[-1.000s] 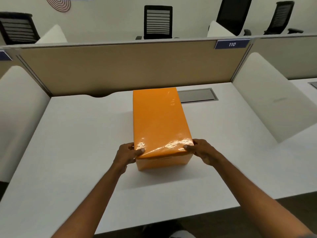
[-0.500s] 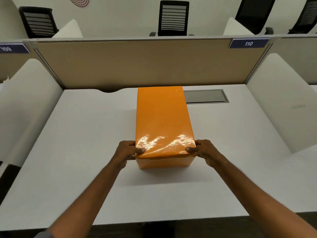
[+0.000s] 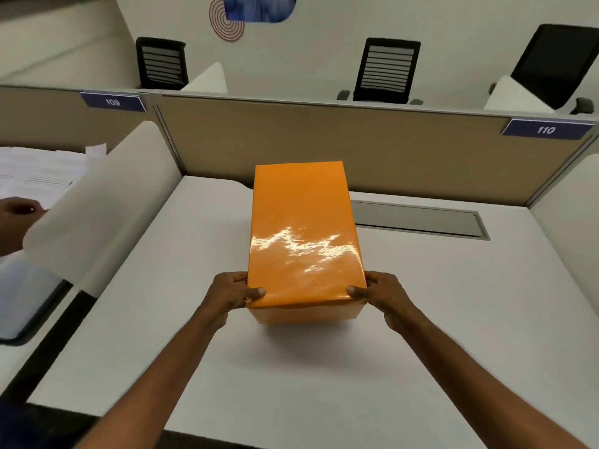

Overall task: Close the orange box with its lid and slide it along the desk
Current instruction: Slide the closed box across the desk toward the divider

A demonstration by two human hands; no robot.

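A glossy orange box (image 3: 303, 234) stands on the white desk (image 3: 453, 303) with its lid (image 3: 301, 205) fitted on top, long side pointing away from me. My left hand (image 3: 228, 294) grips the near left corner, thumb resting on the lid. My right hand (image 3: 382, 294) grips the near right corner in the same way. The box's far end reaches close to the beige partition (image 3: 389, 150).
A grey cable hatch (image 3: 418, 220) is set in the desk right of the box. White curved dividers stand at the left (image 3: 97, 205) and right (image 3: 570, 205). Beyond the left divider lie papers (image 3: 35, 175) and another person's hand (image 3: 16, 210). Office chairs stand behind the partition.
The view has swung left, bringing the neighbouring desk and another hand into sight. Both my hands keep the same grip on the box's near corners; the box sits nearer the partition.
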